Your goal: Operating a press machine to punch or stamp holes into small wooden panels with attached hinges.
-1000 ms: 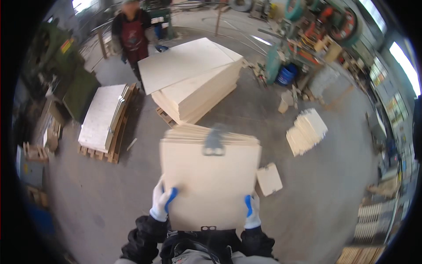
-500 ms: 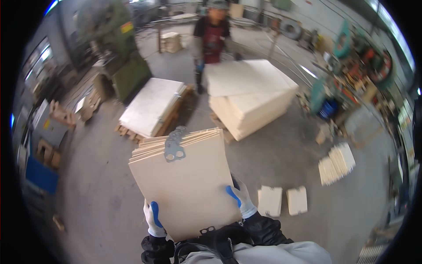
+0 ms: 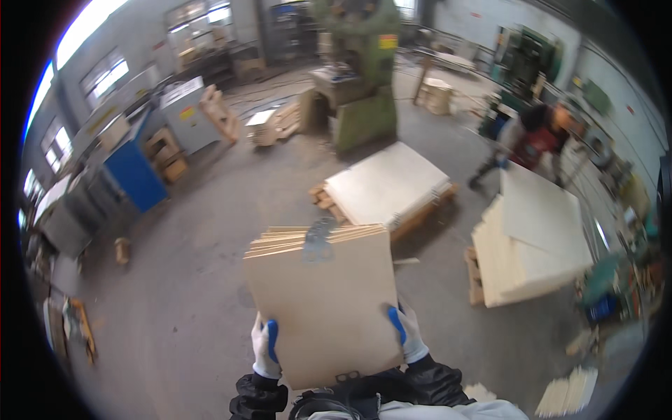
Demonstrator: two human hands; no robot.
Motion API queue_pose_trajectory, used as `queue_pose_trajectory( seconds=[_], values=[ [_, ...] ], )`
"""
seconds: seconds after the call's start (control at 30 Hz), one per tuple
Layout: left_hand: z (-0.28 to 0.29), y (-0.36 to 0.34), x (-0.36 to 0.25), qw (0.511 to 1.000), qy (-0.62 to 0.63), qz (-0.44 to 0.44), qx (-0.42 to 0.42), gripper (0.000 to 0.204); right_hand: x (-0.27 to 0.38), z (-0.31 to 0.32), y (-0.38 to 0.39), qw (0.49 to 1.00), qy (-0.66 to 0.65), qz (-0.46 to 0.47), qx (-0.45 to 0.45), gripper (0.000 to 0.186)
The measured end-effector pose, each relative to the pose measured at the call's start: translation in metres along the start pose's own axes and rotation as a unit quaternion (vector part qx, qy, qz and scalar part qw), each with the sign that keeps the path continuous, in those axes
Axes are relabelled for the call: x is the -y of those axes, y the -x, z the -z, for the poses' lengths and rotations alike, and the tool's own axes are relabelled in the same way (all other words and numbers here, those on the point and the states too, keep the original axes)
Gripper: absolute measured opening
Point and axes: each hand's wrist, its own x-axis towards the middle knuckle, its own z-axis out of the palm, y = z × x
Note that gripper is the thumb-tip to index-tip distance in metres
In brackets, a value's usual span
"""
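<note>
Boards (image 3: 322, 308), a thick bundle, stood btwn the hands in the head view. L hand (image 3: 264, 350) gripped the L edge, R hand (image 3: 411, 337) the R edge, both low down, thumbs on the near face; fingers behind mostly hidden. Metal plate (image 3: 319, 246) sat at the top edge, beyond the hands, where the boards fanned; a 2nd plate (image 3: 346, 376) showed at the bottom edge, nearer the body. Beyond the hands, a bit R: low pile (image 3: 388, 183) on a pallet (image 3: 324, 199), then green press (image 3: 367, 112). Well R of R hand: tall pile (image 3: 539, 241), w/ co-worker (image 3: 535, 140) bent at its far side.

Risk, prob.: boards slipping or fanning more if either hand's squeeze eased, since the grip was low & the top looked loose. Poss. also a trip or bump, as the bundle likely blocked the floor (image 3: 189, 308) just ahead.

Vs 0.5 s earlier: view had swung L, so press & low pile came round nearly straight beyond the hands, tall pile shifted R; co-worker went from upright to stooped. Grip same.
</note>
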Motion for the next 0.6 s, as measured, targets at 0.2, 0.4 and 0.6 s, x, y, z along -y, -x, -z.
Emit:
queue_pose_trajectory(
  seconds=[0.2, 0.4, 0.6],
  values=[
    [0.059, -0.1, -0.012, 0.993, -0.03, -0.034, -0.106, 0.072, -0.062, -0.06, -0.157, 0.989, -0.004, -0.123, 0.081, 0.067],
    [0.116, -0.205, -0.05, 0.974, -0.109, -0.066, -0.185, 0.066, -0.111, -0.138, -0.33, 0.967, 0.01, -0.146, 0.21, 0.071],
    [0.188, -0.314, -0.06, 0.957, -0.041, -0.086, -0.275, 0.063, -0.122, -0.246, -0.482, 0.939, 0.06, -0.171, 0.292, 0.073]
  ],
)
